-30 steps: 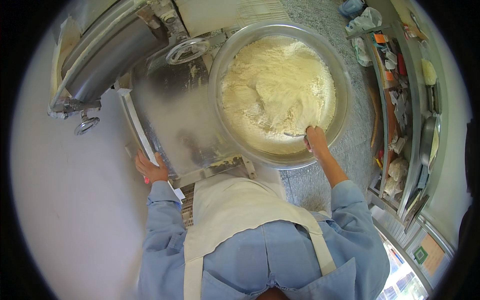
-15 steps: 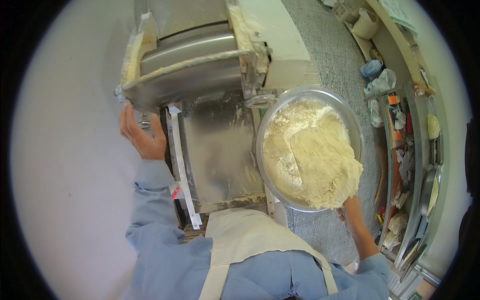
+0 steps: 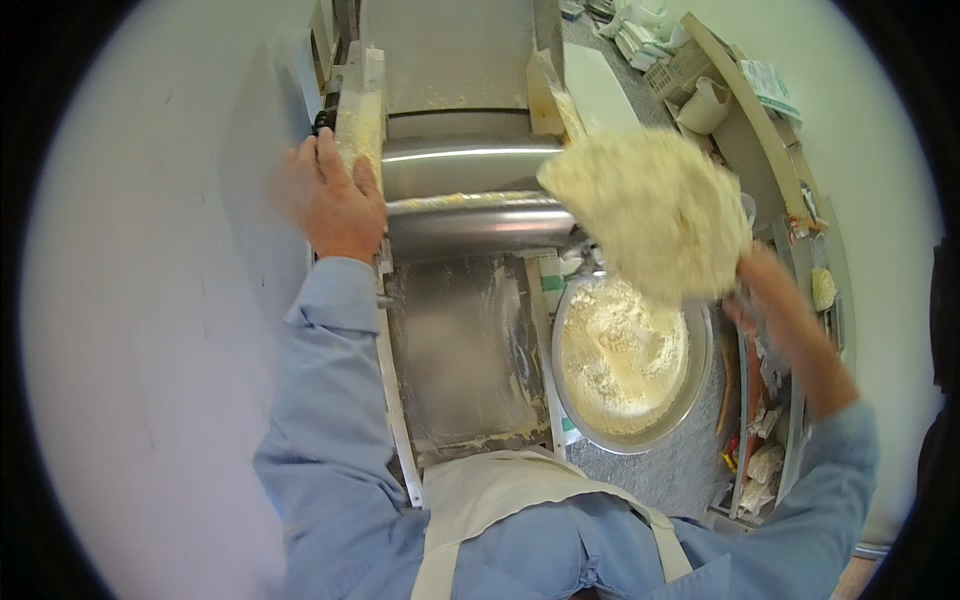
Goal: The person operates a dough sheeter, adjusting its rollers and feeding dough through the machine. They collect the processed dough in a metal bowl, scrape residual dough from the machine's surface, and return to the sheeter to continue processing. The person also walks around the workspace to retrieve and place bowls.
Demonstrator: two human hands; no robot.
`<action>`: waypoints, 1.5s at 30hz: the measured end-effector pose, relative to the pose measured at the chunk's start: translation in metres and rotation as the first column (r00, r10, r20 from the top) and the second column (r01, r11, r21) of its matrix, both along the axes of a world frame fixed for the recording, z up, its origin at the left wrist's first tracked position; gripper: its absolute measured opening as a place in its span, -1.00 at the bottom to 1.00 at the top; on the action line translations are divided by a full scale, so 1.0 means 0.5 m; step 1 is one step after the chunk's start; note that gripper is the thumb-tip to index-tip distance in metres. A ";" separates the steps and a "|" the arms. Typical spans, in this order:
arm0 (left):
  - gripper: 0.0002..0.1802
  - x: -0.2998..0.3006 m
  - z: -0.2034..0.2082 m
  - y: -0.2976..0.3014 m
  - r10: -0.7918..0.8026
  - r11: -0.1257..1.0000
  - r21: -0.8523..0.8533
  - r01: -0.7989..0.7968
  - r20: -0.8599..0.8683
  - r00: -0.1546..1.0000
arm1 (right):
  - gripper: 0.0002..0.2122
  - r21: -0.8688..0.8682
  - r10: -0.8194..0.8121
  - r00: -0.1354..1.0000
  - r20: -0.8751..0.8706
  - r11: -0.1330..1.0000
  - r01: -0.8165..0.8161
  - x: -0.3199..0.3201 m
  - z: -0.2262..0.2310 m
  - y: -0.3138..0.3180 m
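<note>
My right hand (image 3: 765, 290) is closed at the near-right edge of a large heap of pale yellow, crumbly dough (image 3: 650, 210). The heap is held up above the far part of a steel bowl (image 3: 690, 400). It seems to rest on a scoop, whose body and handle are hidden. Loose flour mixture (image 3: 620, 355) lies in the bowl. My left hand (image 3: 335, 200), fingers spread and slightly blurred, lies along the left side of a steel roller machine (image 3: 470, 225), its fingertips near a black knob (image 3: 324, 122).
Below the rollers a flour-smeared metal plate (image 3: 460, 350) slopes toward my apron (image 3: 500, 480). A white wall (image 3: 150, 300) stands close on the left. At the right are a cluttered shelf (image 3: 790, 400) and a white tub (image 3: 705, 105) in a wooden compartment.
My right hand has raised the heaped dough out of the bowl, up and away from me. My left hand has moved farther up the machine's left side. The view has shifted.
</note>
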State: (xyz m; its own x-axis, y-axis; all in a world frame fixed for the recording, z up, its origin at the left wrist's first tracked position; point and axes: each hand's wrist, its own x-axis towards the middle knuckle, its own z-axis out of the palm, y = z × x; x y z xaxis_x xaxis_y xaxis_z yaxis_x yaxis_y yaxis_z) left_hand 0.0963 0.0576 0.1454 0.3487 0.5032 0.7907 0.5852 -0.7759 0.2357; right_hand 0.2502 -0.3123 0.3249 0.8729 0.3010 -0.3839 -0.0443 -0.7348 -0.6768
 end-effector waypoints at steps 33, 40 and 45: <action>-0.41 -0.003 0.014 -0.008 0.009 0.987 -0.160 -0.032 -0.146 0.989 | -0.76 -0.614 0.208 0.927 -0.313 0.700 -0.364 0.275 -0.218 -0.415; -0.46 0.004 0.015 -0.007 0.095 0.984 -0.126 -0.127 -0.235 0.967 | -0.72 -0.629 0.757 0.648 -0.089 0.462 -0.626 0.174 -0.285 -0.170; -0.44 0.001 0.021 -0.006 0.045 0.986 -0.149 -0.073 -0.185 0.982 | -0.78 -0.272 0.824 0.359 0.439 0.502 -0.821 0.219 -0.222 0.358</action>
